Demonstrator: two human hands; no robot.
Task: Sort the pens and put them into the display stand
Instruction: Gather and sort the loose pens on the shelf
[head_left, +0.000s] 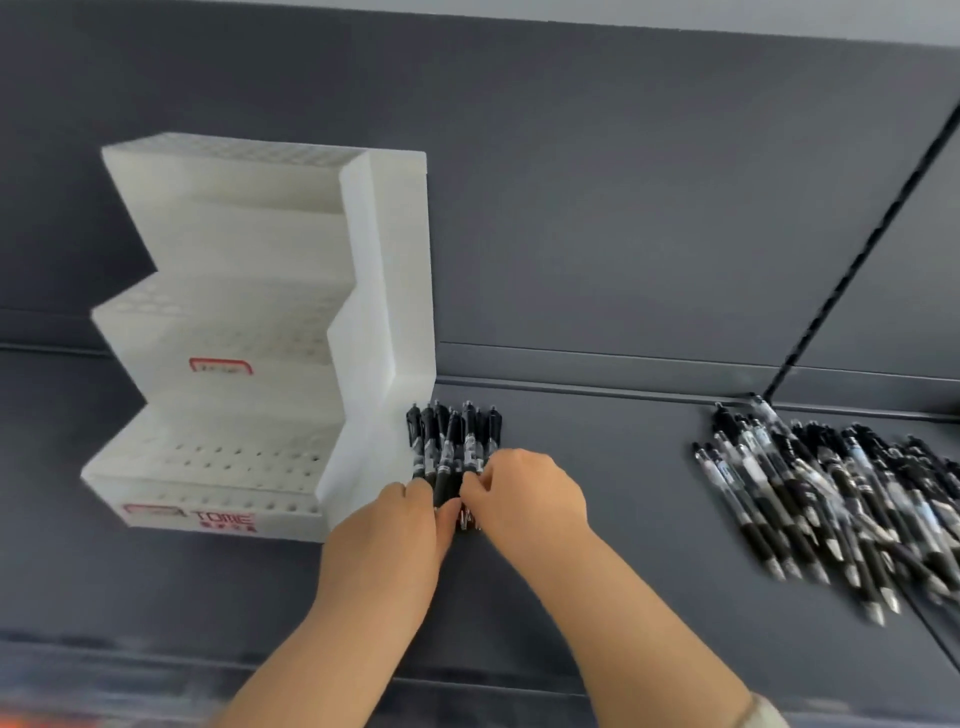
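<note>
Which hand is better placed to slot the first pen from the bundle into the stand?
Left, probably. The left hand grips the pen bundle on the side next to the display stand, so its holes are close. The right hand pinches the bundle's far side and would have to cross over.

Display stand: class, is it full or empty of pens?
Empty: the stand shows only bare holes on its tiers; pens lie outside, in a bundle beside it and a pile.
</note>
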